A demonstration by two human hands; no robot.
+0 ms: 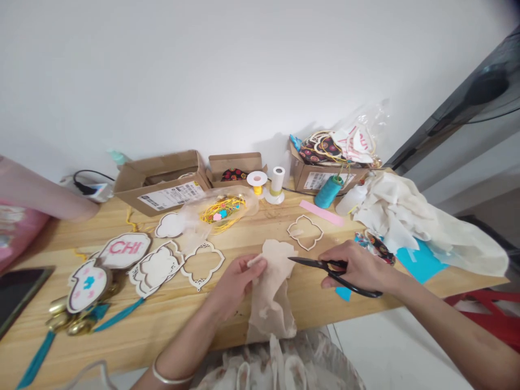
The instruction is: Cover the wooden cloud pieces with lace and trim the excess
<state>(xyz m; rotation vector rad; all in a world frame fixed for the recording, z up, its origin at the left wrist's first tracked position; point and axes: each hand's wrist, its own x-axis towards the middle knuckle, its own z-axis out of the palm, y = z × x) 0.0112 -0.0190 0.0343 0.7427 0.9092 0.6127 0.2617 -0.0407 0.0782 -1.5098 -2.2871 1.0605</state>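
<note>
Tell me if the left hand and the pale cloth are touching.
Touching. The head view shows the left hand gripping the pale cloth at its left edge, the thumb lying over it.

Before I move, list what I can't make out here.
Head view:
Left hand: some fingertips hidden by thin cream cloth.
Black metal scissors: handle partly behind right hand.
Flat, black, rectangular device: cut off by left edge.
White paper label on left brown cardboard box: print too small.
</note>
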